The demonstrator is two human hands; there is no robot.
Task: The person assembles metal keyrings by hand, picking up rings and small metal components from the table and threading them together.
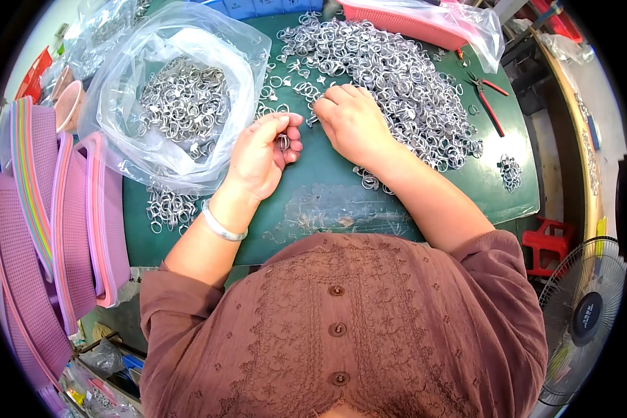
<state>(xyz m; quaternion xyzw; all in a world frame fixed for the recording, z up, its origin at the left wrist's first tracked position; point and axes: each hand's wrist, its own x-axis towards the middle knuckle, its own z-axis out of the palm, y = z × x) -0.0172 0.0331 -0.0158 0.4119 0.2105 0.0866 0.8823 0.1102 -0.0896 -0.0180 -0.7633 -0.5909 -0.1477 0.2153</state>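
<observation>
My left hand is closed with curled fingers, and a small silver metal ring shows in it. My right hand is bent over the left edge of a large pile of silver rings, its fingers pressed together and pointing down. Its fingertips are mostly hidden; a bit of metal shows beside them, and I cannot tell whether they hold it. Loose rings lie scattered just beyond both hands. Left of my left hand, an open clear plastic bag holds many more rings.
On the green table lie red-handled pliers, a small ring heap at right and another under the bag. A pink basket and blue bin stand behind. Stacked purple baskets are left; a fan is lower right.
</observation>
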